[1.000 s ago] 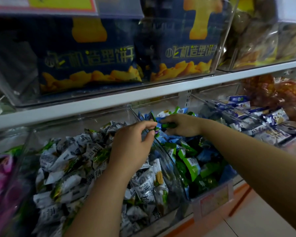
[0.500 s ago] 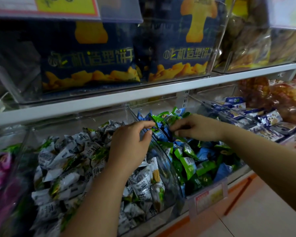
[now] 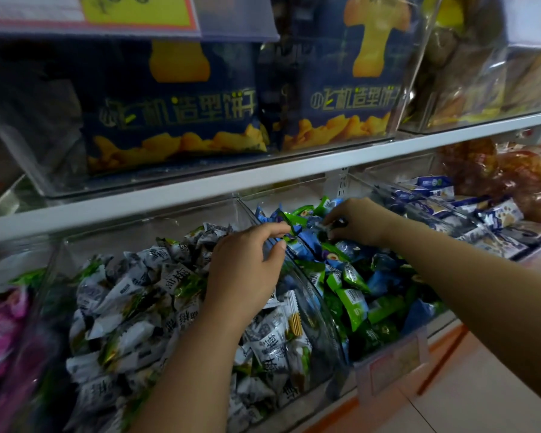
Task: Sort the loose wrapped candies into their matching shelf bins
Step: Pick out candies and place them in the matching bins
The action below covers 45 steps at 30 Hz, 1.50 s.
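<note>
where the lower shelf runs out to its left edge, pink-wrapped candies are seen only as a blur. next to them a clear bin is heaped with grey-and-white candies. the left hand is held above the right side of that heap, at the clear divider. its grip is narrow, with thumb and forefinger curved toward each other, and whether a wrapper is pinched there cannot be told. past the divider the middle bin is filled with green-and-blue candies. the right hand is pressed into the back of that pile, its grip closed on a small wrapped candy of a dark colour. toward the right edge of the shelf, blue-and-white packets are stacked in a further bin.

a second ago the fingertips of the two hands were almost touching over the divider. they have since been drawn apart, and the right hand has been carried deeper into the middle bin. it is judged that a piece is being picked out or set down among its like. the sorting is thought to be in mid course, with strays possibly left near the divider.
</note>
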Motion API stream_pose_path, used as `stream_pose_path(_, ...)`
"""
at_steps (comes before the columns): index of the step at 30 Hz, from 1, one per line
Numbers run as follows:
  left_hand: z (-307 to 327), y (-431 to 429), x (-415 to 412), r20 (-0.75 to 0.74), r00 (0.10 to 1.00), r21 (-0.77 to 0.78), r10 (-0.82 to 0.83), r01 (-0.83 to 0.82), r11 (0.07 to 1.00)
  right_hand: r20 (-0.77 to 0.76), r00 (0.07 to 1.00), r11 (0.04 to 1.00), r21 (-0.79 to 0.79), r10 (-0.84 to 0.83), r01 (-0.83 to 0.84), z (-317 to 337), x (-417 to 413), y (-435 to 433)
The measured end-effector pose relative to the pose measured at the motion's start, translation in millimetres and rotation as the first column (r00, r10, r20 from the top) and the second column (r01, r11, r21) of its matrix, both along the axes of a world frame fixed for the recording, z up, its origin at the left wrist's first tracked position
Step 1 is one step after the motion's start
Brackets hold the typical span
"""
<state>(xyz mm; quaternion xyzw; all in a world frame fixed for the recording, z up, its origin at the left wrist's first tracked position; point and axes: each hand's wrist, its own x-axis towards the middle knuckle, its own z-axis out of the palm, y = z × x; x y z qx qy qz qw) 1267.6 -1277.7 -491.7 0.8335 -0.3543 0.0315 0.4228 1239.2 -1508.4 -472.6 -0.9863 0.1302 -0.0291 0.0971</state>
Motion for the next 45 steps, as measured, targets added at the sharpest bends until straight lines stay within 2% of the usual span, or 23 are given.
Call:
stream_pose_path(3, 5, 7, -7, -0.043, 0.999, -0.014, -0.005, 0.004, 1.000, 0.108, 0.993, 0.999, 0.019, -0.039, 0.037, 7, -16, 3)
stream_pose_path(6, 10, 17, -13, -0.073, 0.997, -0.042, 0.019, -0.022, 0.999, 0.337, 0.938, 0.992, 0.121, -0.086, 0.047, 13, -38, 17)
stream_pose_path(9, 13, 30, -19, -0.088, 0.994, -0.054, 0.057, -0.062, 0.997, 0.479, 0.876, 0.971, 0.227, -0.048, -0.071, 18, -56, 51)
stream_pose_path(13, 18, 51, -26, -0.112, 0.983, -0.098, 0.144, -0.155, 0.983, 0.518, 0.841, 0.931, 0.208, 0.154, -0.299, 21, -62, 111)
stream_pose_path(16, 24, 64, -28, -0.101, 0.973, -0.125, 0.209, -0.221, 0.967, 0.442, 0.850, 0.920, 0.122, 0.285, -0.372, 19, -50, 136)
stream_pose_path(18, 24, 71, -28, -0.077, 0.972, -0.117, 0.224, -0.232, 0.966, 0.362, 0.878, 0.923, 0.102, 0.313, -0.372, 17, -47, 137)
stream_pose_path(23, 21, 69, -26, -0.062, 0.980, -0.075, 0.190, -0.195, 0.978, 0.368, 0.920, 0.947, 0.226, 0.132, -0.227, 19, -61, 105)
stream_pose_path(26, 22, 53, -23, -0.077, 0.992, -0.045, 0.105, -0.108, 0.993, 0.273, 0.959, 0.965, 0.226, 0.071, -0.136, 15, -61, 81)
stream_pose_path(33, 18, 16, -15, -0.074, 0.992, 0.196, -0.098, 0.111, 0.974, 0.023, 0.946, 0.932, 0.166, 0.323, -0.322, -3, 1, 63)
stream_pose_path(36, 10, 13, -6, -0.081, 0.991, 0.194, -0.102, 0.116, 0.974, -0.116, 0.930, 0.934, 0.134, 0.347, -0.332, -13, 25, 50)
stream_pose_path(38, 8, 14, -1, -0.097, 0.989, 0.172, -0.109, 0.125, 0.977, -0.112, 0.953, 0.959, 0.073, 0.280, -0.274, -14, 31, 38)
stream_pose_path(40, 7, 16, 2, -0.089, 0.989, 0.150, -0.117, 0.130, 0.980, -0.027, 0.976, 0.977, 0.012, 0.214, -0.214, -11, 32, 25)
stream_pose_path(45, 5, 15, 5, -0.071, 0.990, 0.110, -0.125, 0.132, 0.985, 0.060, 0.997, 0.998, 0.033, 0.044, -0.046, -1, 17, -7)
